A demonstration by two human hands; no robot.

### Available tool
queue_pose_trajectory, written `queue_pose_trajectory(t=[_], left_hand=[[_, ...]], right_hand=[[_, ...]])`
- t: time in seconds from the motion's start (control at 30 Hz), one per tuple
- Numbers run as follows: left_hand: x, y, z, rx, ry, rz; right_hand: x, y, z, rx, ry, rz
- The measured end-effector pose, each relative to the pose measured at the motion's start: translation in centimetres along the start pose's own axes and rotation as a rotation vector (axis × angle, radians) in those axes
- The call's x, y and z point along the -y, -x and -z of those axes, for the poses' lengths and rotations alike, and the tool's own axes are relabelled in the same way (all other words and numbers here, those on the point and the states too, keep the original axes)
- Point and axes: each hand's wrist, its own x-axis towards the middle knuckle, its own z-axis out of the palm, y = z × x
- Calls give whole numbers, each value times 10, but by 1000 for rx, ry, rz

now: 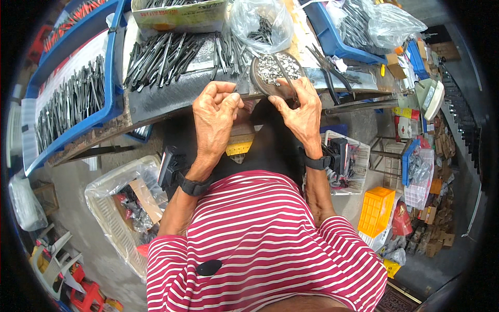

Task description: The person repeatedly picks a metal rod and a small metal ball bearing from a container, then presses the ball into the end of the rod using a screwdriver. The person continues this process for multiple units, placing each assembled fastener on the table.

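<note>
My left hand [214,120] is raised at the bench edge, with thumb and fingertips pinched together. A tiny dark bit shows at the fingertips, too small to name. To its right, my right hand [303,113] curls at the near rim of a round dish [254,78] filled with small silvery metal pieces [269,68]. A slim dark metal strip [283,68] runs from the right fingers across the dish; its lower end is hidden by the hand. Behind my left hand lie loose dark slim metal pieces [163,58]. Pliers [328,75] rest right of the dish.
A blue tray [110,78] of dark slim metal pieces stands at left, another blue bin [332,44] at far right. A clear bag [283,23] and a carton [179,18] sit at the back. Crates [99,200] flank my legs below the bench.
</note>
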Motion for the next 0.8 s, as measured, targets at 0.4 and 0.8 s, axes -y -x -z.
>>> queue_pose_trajectory(t=[0.4,0.8], left_hand=[[2,-1,1,7,-16,1],[2,-1,1,19,-38,12]], right_hand=[[2,-2,0,62,175,73],[1,-7,9,132,127,77]])
